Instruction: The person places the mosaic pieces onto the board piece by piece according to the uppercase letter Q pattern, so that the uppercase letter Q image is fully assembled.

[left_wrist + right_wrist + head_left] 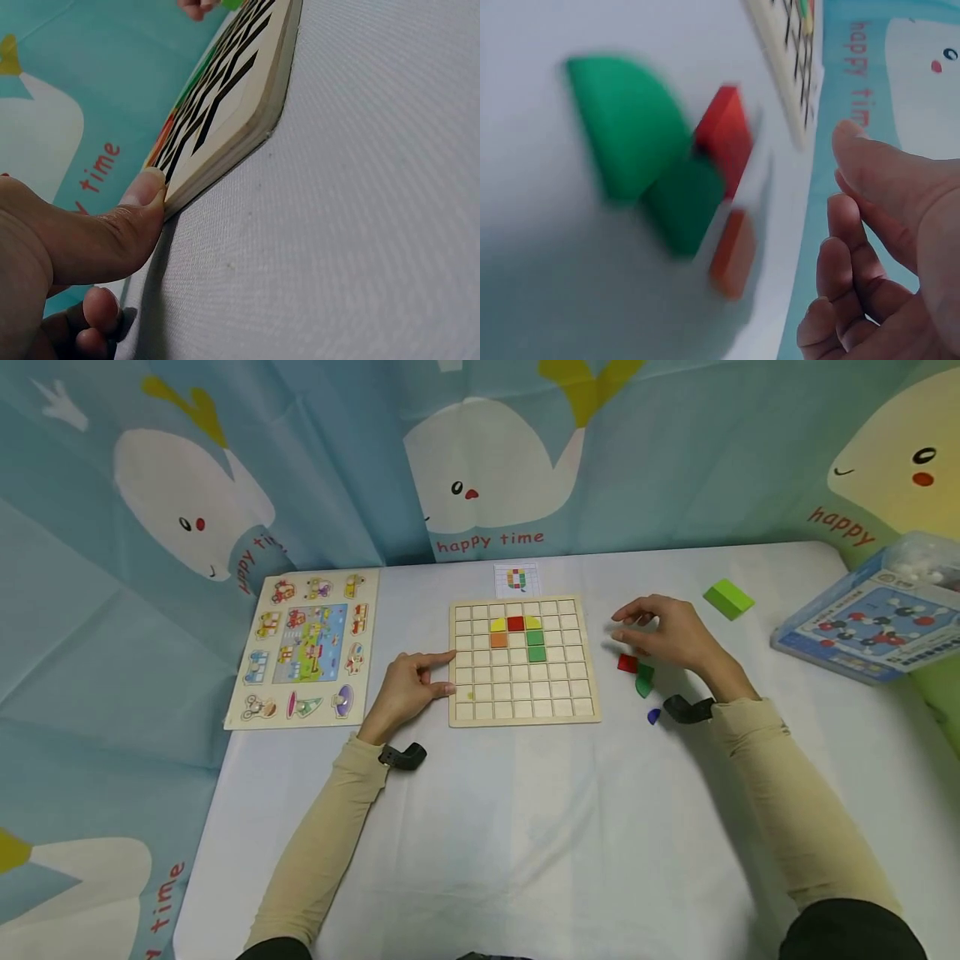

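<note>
Along the left edge of the grid board (519,691), left hand (408,689) touches with index finger out and thumb lower down, the two spread; contact only, not wrapped round. Board lies flat mid-table on white cloth (487,827); set in its upper rows: red square (515,623), two yellow pieces (498,625), orange square (498,641), two green squares (536,654).

Right hand (667,628) hangs above the cloth off the board's right edge, fingers loosely bent, relaxed, gripping nothing. Near it, close together: red block (627,662), green pieces (643,685), orange block (733,256) (right wrist view only, blurry). Blue piece (654,716) is just beside the black wrist device (688,709).

Clearance: narrow strip between puzzle board (279,692) and grid board, partly taken by left hand; card (517,580) just past the far edge; cloth runs wide from the near edge, between the forearms. Bright green block (729,599) sits apart, beyond right hand; box (870,618) farther right.
</note>
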{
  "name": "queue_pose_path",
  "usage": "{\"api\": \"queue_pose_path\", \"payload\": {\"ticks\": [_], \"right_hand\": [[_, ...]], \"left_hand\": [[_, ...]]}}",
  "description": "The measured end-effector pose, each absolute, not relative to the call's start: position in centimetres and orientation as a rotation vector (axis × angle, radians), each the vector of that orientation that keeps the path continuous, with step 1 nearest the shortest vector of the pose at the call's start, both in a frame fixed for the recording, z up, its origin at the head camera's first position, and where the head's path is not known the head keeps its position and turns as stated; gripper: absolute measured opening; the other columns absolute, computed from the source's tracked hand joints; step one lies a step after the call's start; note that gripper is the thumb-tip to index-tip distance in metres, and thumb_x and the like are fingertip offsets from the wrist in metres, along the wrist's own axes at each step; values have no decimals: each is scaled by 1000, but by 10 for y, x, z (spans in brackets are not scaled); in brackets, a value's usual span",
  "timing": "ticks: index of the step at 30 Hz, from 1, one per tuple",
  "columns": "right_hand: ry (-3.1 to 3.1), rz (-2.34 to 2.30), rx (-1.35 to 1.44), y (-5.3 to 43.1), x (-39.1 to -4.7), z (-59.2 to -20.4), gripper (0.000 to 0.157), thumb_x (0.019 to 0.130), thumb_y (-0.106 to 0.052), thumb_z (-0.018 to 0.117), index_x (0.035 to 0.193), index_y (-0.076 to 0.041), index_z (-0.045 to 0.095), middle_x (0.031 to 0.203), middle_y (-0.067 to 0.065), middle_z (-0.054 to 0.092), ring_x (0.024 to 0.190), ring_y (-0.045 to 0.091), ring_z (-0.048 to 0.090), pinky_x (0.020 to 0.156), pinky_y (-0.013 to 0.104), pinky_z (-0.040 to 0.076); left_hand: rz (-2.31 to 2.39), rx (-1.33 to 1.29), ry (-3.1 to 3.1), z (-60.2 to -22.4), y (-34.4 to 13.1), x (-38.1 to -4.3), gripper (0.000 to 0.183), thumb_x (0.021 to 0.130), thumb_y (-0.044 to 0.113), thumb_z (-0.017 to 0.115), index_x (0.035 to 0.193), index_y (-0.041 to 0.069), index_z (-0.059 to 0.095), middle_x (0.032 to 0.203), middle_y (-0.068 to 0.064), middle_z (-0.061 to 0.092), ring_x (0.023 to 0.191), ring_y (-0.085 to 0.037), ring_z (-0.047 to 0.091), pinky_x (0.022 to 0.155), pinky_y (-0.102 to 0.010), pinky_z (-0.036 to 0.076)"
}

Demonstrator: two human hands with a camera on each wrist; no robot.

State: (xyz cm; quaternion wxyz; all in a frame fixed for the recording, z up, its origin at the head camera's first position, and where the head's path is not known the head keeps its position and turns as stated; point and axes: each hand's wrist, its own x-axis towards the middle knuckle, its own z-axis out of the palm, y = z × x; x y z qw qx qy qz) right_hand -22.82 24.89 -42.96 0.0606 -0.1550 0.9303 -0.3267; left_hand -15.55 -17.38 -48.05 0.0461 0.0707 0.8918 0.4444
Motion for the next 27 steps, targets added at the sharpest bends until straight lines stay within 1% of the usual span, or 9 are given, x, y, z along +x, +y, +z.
{"api": "queue_pose_path", "payload": {"ticks": [3, 5, 8, 12, 16, 19, 23, 26, 27], "right_hand": [[2821, -964, -433, 262, -223, -431, 29, 97, -21, 79, 121, -4, 76, 114, 18, 71, 106, 30, 59, 86, 35, 44], [2823, -942, -408, 269, -221, -433, 31, 97, -21, 79, 122, -3, 75, 116, 19, 70, 107, 31, 58, 88, 40, 43], [2829, -912, -369, 279, -218, -436, 36, 96, -26, 81, 124, -3, 74, 117, 20, 70, 109, 32, 58, 91, 46, 44], [2831, -887, -340, 287, -215, -439, 42, 96, -35, 81, 124, -4, 75, 118, 19, 71, 110, 32, 59, 93, 46, 44], [2832, -855, -340, 291, -214, -441, 40, 97, -33, 80, 123, -3, 75, 118, 20, 71, 110, 33, 59, 94, 47, 44], [2831, -838, -342, 293, -213, -444, 34, 97, -23, 80, 122, -1, 74, 116, 21, 71, 107, 34, 60, 93, 48, 45], [2849, -831, -356, 296, -210, -447, 28, 95, -13, 80, 119, 0, 74, 110, 20, 71, 101, 33, 62, 87, 30, 44], [2868, -821, -373, 297, -210, -449, 26, 94, -11, 79, 117, 0, 74, 107, 19, 71, 98, 31, 62, 80, 20, 40], [2872, -816, -379, 297, -210, -449, 26, 94, -10, 79, 117, 0, 74, 107, 19, 71, 97, 32, 63, 80, 21, 40]], "left_hand": [[1359, 216, 2720, -480, -174, -155, 55, 86, 14, 90, 138, 13, 72, 64, 0, 47, 71, -21, 41, 79, -33, 33], [1362, 217, 2716, -480, -174, -156, 55, 86, 14, 90, 138, 13, 72, 64, 0, 46, 70, -21, 41, 79, -33, 32], [1360, 219, 2716, -481, -174, -156, 56, 86, 14, 90, 139, 13, 72, 64, 0, 46, 68, -20, 41, 79, -33, 32], [1356, 227, 2720, -481, -174, -156, 56, 86, 14, 90, 139, 13, 72, 64, 0, 46, 66, -19, 40, 80, -34, 34], [1358, 229, 2720, -480, -175, -156, 55, 87, 14, 89, 139, 14, 72, 63, 0, 46, 64, -19, 39, 93, -37, 38], [1361, 221, 2715, -480, -175, -156, 54, 87, 15, 89, 139, 14, 72, 63, 0, 46, 63, -19, 39, 101, -38, 37], [1358, 215, 2717, -480, -174, -156, 54, 87, 14, 89, 138, 14, 72, 63, 0, 46, 68, -21, 41, 89, -37, 36], [1353, 219, 2723, -480, -174, -155, 54, 87, 14, 89, 138, 14, 72, 63, 0, 46, 71, -22, 41, 89, -37, 37], [1355, 220, 2723, -480, -174, -155, 54, 87, 14, 89, 138, 13, 72, 63, 0, 46, 70, -22, 41, 94, -38, 39]]}}
